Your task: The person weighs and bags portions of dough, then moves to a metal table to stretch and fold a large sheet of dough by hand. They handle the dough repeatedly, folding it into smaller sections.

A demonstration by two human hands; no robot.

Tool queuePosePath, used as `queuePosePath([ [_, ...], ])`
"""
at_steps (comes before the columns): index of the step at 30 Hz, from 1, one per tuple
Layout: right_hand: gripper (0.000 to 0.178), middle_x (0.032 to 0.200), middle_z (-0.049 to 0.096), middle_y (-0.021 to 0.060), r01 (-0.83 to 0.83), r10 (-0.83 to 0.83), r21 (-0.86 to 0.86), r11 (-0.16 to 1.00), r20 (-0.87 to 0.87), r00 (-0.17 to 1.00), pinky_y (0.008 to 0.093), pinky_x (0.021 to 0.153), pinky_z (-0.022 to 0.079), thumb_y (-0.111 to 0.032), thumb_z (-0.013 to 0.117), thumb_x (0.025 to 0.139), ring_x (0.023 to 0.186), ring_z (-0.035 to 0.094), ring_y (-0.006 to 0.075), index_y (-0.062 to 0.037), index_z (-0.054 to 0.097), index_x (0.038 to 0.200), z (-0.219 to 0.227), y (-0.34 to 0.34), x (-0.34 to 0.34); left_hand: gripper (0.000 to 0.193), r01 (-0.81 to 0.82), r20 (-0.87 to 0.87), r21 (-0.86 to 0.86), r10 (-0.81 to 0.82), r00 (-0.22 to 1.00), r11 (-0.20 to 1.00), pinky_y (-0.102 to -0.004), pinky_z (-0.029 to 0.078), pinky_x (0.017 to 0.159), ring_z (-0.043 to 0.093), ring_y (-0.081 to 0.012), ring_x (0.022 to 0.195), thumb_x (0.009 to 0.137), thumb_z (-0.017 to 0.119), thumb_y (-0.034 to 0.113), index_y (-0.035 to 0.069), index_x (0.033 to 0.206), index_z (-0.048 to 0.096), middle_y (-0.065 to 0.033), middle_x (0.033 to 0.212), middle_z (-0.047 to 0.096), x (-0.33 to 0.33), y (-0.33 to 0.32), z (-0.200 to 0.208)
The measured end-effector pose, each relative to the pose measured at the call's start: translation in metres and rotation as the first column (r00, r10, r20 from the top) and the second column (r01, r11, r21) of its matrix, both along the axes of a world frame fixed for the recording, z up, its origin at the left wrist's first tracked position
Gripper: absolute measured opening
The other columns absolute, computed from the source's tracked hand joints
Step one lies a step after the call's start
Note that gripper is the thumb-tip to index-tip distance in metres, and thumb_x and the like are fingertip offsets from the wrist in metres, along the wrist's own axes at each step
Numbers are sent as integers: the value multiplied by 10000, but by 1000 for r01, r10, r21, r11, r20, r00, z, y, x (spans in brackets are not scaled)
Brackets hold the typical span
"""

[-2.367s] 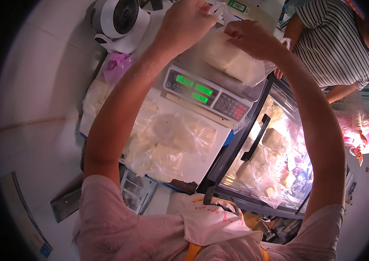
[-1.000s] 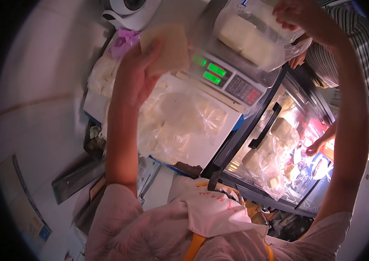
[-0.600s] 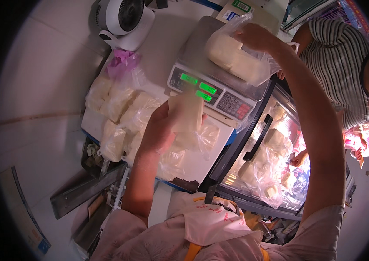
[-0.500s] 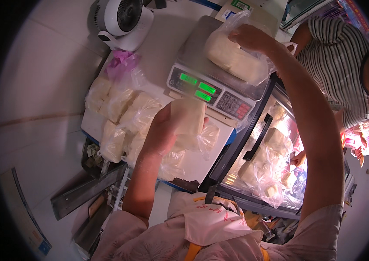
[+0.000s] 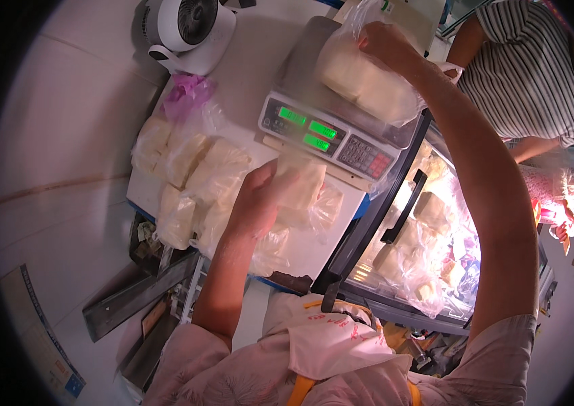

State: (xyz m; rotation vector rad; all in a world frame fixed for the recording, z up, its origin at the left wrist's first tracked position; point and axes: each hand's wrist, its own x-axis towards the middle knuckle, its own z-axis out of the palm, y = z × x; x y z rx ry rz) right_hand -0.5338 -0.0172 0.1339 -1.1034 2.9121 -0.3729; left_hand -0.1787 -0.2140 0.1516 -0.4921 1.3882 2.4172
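My left hand (image 5: pixel 260 196) is closed round a pale, cream-coloured block (image 5: pixel 302 183) with flat sides, held over the table just in front of the scale; its far edge is blurred. At the far side my right hand (image 5: pixel 390 47) grips the top of a clear plastic bag (image 5: pixel 405 111). Several similar pale blocks (image 5: pixel 351 71) lie inside that bag, which rests on the steel pan of a weighing scale (image 5: pixel 341 135) with green lit displays. Left of my left hand, several clear bags of pale blocks (image 5: pixel 216 172) are piled together.
A white fan (image 5: pixel 196 30) stands at the back left, with a pink plastic bag (image 5: pixel 187 95) in front of it. To the right is a lit glass display case (image 5: pixel 395 254) holding bagged blocks. A person in a striped top (image 5: pixel 527 68) stands beyond it, another in pink farther off.
The block in my left hand has tilted and dropped slightly. My right hand still grips the bag on the scale. The person in stripes has shifted at the far right.
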Motion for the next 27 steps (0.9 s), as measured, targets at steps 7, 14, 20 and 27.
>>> queuePosePath([
  [7, 275, 1025, 747, 235, -132, 146, 124, 983, -113, 983, 483, 891, 586, -266, 736, 866, 953, 732, 418, -44, 782, 1022, 31, -1, 14, 341, -73, 26, 6, 73, 997, 997, -309, 574, 886, 724, -147, 975, 1042, 660, 221, -17, 1286, 680, -80, 1136, 753, 10, 4, -5],
  [14, 204, 1002, 772, 200, -24, 17, -53, 998, -127, 992, 408, 851, 593, -141, 628, 994, 950, 747, 339, -5, 758, 1071, 119, 18, 78, 312, -32, 108, -49, 37, 993, 998, -302, 580, 879, 723, -143, 975, 1051, 652, 191, -10, 1287, 694, -72, 1114, 755, 23, 5, -11],
  [20, 178, 1059, 788, 142, 136, -107, -591, 795, 84, 991, 370, 844, 597, -169, 671, 1033, 1000, 771, 268, -53, 766, 1129, 137, 65, 224, 441, 18, 106, 23, -20, 994, 1000, -436, 610, 965, 743, -318, 1105, 1104, 597, 259, -87, 1377, 578, -201, 1226, 718, 30, 1, -27],
  [27, 266, 945, 687, 145, 131, -87, -239, 962, 186, 979, 452, 815, 567, -75, 697, 967, 905, 672, 366, -20, 705, 1227, -21, 107, 299, 419, 18, 88, 56, -23, 996, 998, -427, 612, 954, 745, -304, 1089, 1100, 606, 255, -80, 1351, 591, -184, 1219, 714, 34, 13, -60],
])
